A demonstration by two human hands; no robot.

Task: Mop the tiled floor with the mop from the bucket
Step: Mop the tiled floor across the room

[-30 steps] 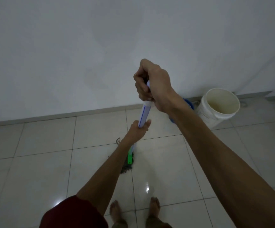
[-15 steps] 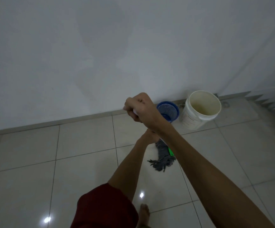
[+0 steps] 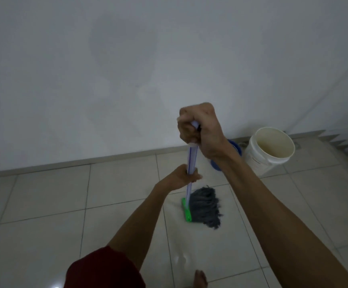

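The mop has a white handle (image 3: 191, 161) with blue stripes, a green clamp (image 3: 186, 209) and a grey string head (image 3: 206, 207) lying flat on the pale tiled floor (image 3: 44, 204). My right hand (image 3: 200, 129) is closed around the top of the handle. Lower down the handle, my left hand (image 3: 182, 178) grips it just above the mop head. A white bucket (image 3: 268, 150) stands by the wall to the right, behind my right forearm.
A blue basket (image 3: 234, 151) sits beside the bucket, mostly hidden by my right arm. A grey baseboard (image 3: 65, 164) runs along the white wall. My bare foot (image 3: 200, 280) shows at the bottom edge. Tiles stretch to the left and right.
The mop head has swung from left of the handle to the right side and now lies spread flat. My right hand has risen on the handle; the view shifted.
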